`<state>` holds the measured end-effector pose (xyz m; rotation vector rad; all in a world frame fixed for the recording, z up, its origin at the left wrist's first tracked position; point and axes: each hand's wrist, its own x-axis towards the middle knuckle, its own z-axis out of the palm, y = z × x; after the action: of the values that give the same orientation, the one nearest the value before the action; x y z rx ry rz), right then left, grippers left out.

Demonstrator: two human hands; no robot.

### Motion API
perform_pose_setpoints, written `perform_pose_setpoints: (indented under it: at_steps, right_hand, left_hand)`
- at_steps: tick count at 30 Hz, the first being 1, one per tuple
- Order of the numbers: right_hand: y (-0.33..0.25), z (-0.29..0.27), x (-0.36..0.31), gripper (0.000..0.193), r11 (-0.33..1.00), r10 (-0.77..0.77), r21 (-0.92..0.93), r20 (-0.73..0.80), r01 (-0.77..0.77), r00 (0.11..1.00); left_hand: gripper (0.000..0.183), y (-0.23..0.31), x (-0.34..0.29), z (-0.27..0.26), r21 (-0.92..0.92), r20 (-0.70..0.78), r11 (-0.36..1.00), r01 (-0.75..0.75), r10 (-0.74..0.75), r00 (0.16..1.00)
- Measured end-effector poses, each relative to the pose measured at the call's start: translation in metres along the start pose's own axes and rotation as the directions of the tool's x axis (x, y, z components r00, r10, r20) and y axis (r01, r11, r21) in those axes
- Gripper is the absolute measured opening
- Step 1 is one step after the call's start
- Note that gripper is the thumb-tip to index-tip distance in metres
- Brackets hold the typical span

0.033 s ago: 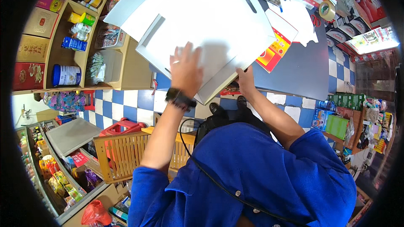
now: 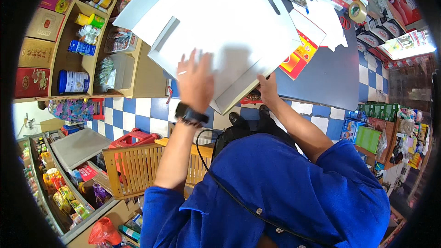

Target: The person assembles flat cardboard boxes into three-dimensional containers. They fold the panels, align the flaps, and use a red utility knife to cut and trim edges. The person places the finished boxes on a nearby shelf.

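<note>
A large white cardboard box, partly folded with some flaps raised, lies tilted on the dark table in front of me. My left hand is over its near left side, fingers spread and slightly blurred, with a ring and a black wristwatch showing. Whether the palm presses on the cardboard I cannot tell. At the near right edge my right hand grips the box wall, with the thumb on top and the fingers hidden beneath. A red and yellow printed card lies just right of the box.
On the grey-blue table lie white paper pieces, red scissors and a tape roll. Shelves with jars and boxes stand at left. A wooden chair and red stool are behind on the left.
My left hand has shifted a little to the left and toward me along the box's near wall. The right hand and the box stay in place.
</note>
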<state>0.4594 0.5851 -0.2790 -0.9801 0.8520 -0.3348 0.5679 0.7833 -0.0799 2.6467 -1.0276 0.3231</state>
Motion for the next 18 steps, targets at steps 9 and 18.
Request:
perform_pose_setpoints:
  at_steps: [9, 18]
  right_hand:
    - [-0.021, -0.010, -0.016, 0.059, 0.997, 0.072, -0.050, 0.271, -0.060, 0.960]
    - [-0.027, -0.030, -0.007, 0.050, 0.936, 0.295, -0.290, 0.342, -0.198, 0.892]
  left_hand:
    - [0.080, -0.098, -0.025, -0.034, -0.464, -0.320, 0.746, 0.477, -0.643, 0.695]
    - [0.070, -0.097, 0.020, -0.047, -0.729, -0.043, 0.610, 0.311, -0.493, 0.869]
